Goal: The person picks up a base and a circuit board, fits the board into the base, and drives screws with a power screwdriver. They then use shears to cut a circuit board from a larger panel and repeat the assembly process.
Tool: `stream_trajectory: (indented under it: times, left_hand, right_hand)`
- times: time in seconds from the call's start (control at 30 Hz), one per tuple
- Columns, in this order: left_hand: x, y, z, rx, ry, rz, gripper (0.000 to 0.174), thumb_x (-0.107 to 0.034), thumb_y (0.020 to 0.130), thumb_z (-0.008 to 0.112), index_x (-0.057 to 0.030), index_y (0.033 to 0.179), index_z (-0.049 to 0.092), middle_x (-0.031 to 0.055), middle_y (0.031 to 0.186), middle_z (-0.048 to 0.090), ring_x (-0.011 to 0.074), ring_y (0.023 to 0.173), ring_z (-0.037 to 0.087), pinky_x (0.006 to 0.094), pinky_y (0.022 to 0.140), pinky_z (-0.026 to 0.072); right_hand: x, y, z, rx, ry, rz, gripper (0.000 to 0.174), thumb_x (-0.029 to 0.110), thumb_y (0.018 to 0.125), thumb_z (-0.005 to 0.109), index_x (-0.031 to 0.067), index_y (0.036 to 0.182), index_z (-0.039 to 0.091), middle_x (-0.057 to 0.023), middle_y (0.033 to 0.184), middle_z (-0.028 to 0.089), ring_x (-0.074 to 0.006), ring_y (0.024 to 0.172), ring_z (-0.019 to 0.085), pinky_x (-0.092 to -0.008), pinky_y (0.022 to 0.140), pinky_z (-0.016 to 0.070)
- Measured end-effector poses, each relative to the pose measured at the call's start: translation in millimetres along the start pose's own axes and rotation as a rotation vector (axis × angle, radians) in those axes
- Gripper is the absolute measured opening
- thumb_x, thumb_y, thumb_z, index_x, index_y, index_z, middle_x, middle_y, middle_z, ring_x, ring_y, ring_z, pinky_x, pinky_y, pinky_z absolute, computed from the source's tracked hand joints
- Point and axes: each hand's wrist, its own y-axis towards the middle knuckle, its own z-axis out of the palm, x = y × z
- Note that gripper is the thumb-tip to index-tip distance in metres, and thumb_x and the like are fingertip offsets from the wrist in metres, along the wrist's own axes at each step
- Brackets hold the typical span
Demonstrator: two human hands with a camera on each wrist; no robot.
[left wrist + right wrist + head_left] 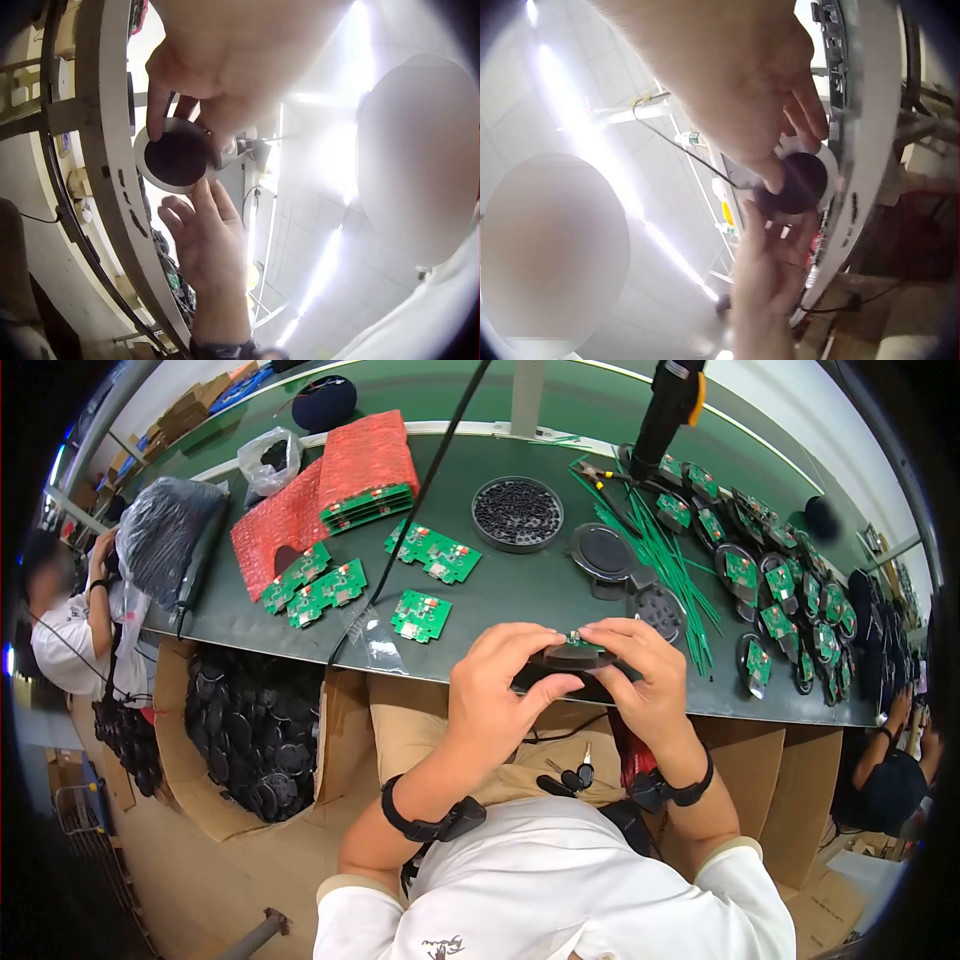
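Observation:
Over the front edge of the table, my left hand point(505, 685) and my right hand point(645, 680) hold a round dark casing point(578, 655) between them, thumbs low and fingers on its upper side. A bit of green board shows on top of it. From below, the left wrist view has the casing's dark round face point(176, 159) with a paler rim, fingers of both hands at its edge. The same face point(804, 184) appears in the right wrist view. Just beyond the hands lie a black round casing point(603, 550) and a perforated round part point(657, 612).
Green circuit boards point(420, 616) lie left, near red bubble wrap point(368, 455). A dish of small black parts point(517, 513) stands behind. Rightward are green strips point(665, 560), cutters point(612, 485) and many casings with boards point(740, 570). A black power screwdriver point(662, 420) hangs above.

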Motion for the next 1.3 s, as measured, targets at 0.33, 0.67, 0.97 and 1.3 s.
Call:
stream_trajectory:
  times: [0.33, 0.67, 0.97, 1.3]
  left_hand:
    - [-7.4, -6.8, -3.3, -0.102, 0.091, 0.102, 0.034, -0.004, 0.073, 0.086, -0.005, 0.105, 0.076, 0.0094, 0.103, 0.074, 0.0269, 0.09, 0.068, 0.0355, 0.075, 0.0563]
    - [-9.5, -9.2, -0.4, -0.024, 0.07, 0.128, 0.032, -0.003, 0.074, 0.085, -0.0033, 0.105, 0.076, 0.0111, 0.099, 0.074, 0.0263, 0.086, 0.069, 0.0352, 0.073, 0.0563]
    - [12.4, 0.7, 17.2, 0.033, 0.162, 0.065, 0.02, 0.008, 0.081, 0.078, 0.0006, 0.086, 0.06, 0.0099, 0.086, 0.065, 0.0175, 0.073, 0.063, 0.0276, 0.066, 0.0522]
    - [53.4, 2.7, 23.1, -0.059, 0.205, 0.003, 0.018, 0.006, 0.083, 0.077, -0.0004, 0.084, 0.059, 0.0098, 0.08, 0.066, 0.0192, 0.067, 0.06, 0.0306, 0.06, 0.0476]
  right_hand:
    - [7.9, -3.6, 5.4, -0.037, 0.071, 0.036, 0.038, -0.007, 0.08, 0.075, 0.0062, 0.115, 0.077, -0.0129, 0.111, 0.075, -0.0242, 0.096, 0.073, -0.0312, 0.082, 0.0581]
    - [12.7, -15.9, -3.0, -0.05, 0.126, 0.178, 0.036, -0.006, 0.079, 0.077, 0.0036, 0.113, 0.076, -0.0154, 0.111, 0.074, -0.0249, 0.096, 0.074, -0.0327, 0.077, 0.0606]
    - [-4.4, -74.8, -84.7, -0.416, -0.145, 0.285, 0.018, -0.005, 0.077, 0.08, 0.001, 0.09, 0.069, -0.0099, 0.089, 0.068, -0.0223, 0.081, 0.068, -0.0345, 0.071, 0.0552]
    - [-76.8, -93.0, -252.1, -0.81, -0.739, 0.244, 0.014, -0.003, 0.083, 0.077, 0.0011, 0.094, 0.069, -0.0075, 0.09, 0.067, -0.0164, 0.074, 0.067, -0.0286, 0.065, 0.0542]
